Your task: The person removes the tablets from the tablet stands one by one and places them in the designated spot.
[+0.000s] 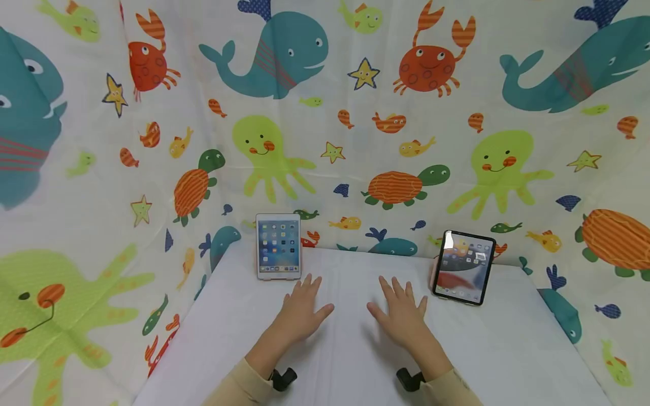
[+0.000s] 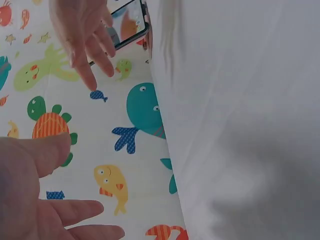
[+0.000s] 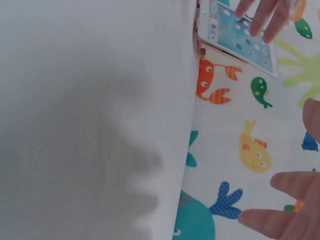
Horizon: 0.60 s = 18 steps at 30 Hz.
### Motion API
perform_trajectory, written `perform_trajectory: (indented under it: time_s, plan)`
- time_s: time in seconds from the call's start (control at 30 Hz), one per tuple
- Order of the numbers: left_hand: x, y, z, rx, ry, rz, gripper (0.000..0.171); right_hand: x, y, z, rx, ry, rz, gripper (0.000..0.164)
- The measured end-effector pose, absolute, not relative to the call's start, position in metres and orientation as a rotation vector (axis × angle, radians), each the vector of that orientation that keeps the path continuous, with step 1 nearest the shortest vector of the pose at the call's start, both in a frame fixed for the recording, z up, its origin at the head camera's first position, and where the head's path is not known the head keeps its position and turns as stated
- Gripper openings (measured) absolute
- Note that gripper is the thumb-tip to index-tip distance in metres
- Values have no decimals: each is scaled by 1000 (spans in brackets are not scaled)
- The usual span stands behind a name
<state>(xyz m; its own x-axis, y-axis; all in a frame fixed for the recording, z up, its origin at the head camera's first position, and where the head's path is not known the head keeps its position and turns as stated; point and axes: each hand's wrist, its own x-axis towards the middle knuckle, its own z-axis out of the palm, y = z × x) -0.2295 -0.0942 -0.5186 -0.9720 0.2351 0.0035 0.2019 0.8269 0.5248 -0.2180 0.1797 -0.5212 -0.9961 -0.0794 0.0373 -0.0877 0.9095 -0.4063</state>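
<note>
My left hand [image 1: 303, 311] hovers over the white tabletop with its fingers spread and holds nothing. In the head view its fingertips lie just below a white-framed tablet [image 1: 279, 248], propped upright at the back left with app icons on its lit screen. The right hand [image 1: 403, 316], also spread and holding nothing, is over the middle right of the table. Beyond it to the right, a black-framed tablet [image 1: 464, 267] leans back, slightly turned, its screen lit too. The right wrist view shows the white tablet [image 3: 240, 37] near the left hand's fingers [image 3: 270, 17].
A white cloth covers the table [image 1: 350, 361]. Behind and beside it hangs a curtain [image 1: 315, 175] printed with whales, crabs, turtles and octopuses. Each wrist wears a small black device, the left one [image 1: 283, 379] and the right one [image 1: 409, 380], by beige sleeves [image 1: 244, 386].
</note>
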Motion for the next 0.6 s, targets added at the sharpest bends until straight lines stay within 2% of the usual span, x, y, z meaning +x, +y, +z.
perform_trajectory:
  time_s: [0.23, 0.6]
  plan:
    - [-239, -115, -499, 220, 2811, 1141, 71, -235, 174, -512, 162, -2972, 953, 75]
    - [-255, -136, -487, 100, 2670, 1397, 58, -262, 160, -502, 116, -2915, 1288, 76]
